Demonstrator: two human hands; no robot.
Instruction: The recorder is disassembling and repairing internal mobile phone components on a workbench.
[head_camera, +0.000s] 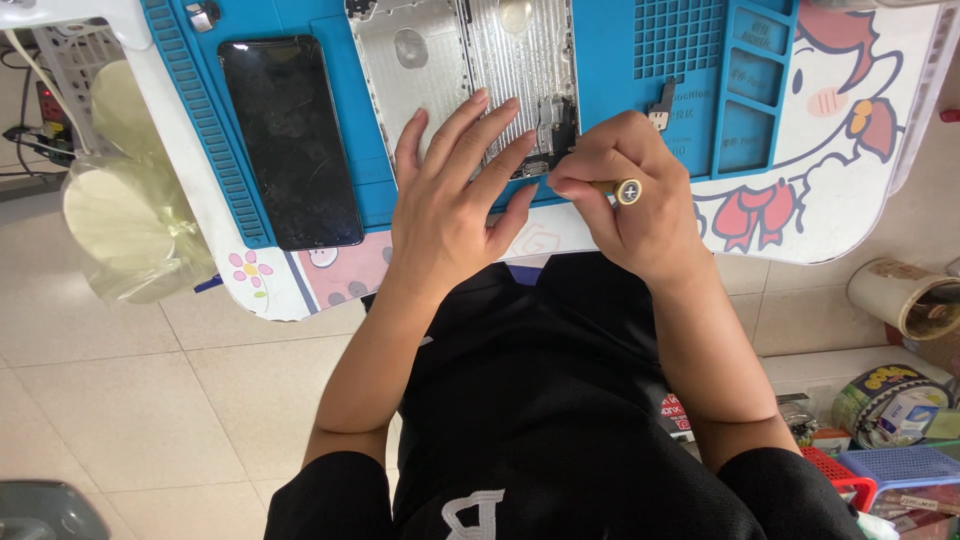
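An opened silver phone body (440, 60) lies on a blue repair mat (620, 60), its inner parts showing. My left hand (450, 190) rests flat on its lower part, fingers spread and pressing it down. My right hand (620, 190) grips a small gold-capped screwdriver (622, 189), its tip pointed at the dark parts at the phone's lower right corner (555, 125). A detached black phone screen (290, 140) lies face up on the mat to the left.
The mat sits on a small white table (850, 180) with a cartoon print. A small dark part (662, 105) lies on the mat. A plastic bag (130, 210) hangs at left. A cup (905, 295), tins and baskets (900, 465) stand on the tiled floor at right.
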